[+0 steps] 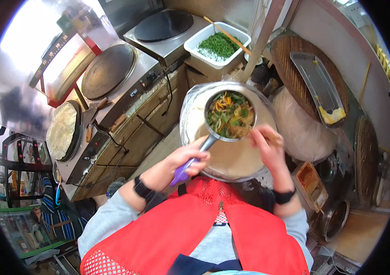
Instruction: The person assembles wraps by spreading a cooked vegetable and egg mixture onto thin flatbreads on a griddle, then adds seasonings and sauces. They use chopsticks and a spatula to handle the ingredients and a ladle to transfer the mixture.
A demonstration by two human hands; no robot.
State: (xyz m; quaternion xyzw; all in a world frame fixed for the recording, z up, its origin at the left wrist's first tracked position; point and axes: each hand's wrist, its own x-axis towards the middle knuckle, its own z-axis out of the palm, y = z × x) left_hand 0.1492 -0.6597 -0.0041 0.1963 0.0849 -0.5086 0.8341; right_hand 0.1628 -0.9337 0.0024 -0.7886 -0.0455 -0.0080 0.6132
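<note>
My left hand (pixel 188 160) is wrapped round the purple handle (pixel 183 173) of a small round metal saucepan (pixel 212 135). In the pan lie green leaves with orange and pale strips (pixel 229 113). My right hand (pixel 269 144) is at the pan's lower right rim, fingers pinched together; whatever they hold is too blurred to make out. Beneath both hands stands a large round tub (pixel 190 107) lined with clear plastic, with a smooth beige mass (pixel 224 165) in it.
Left stand round griddles (pixel 108 72), one bearing a pale flatbread (pixel 62 130), with a wooden-handled spatula (pixel 95 112) beside it. Behind the tub is a white basin (pixel 245 39) of chopped greens. To the right are a metal tray (pixel 316 82), a woven lid (pixel 291 48) and a sauce box (pixel 309 185).
</note>
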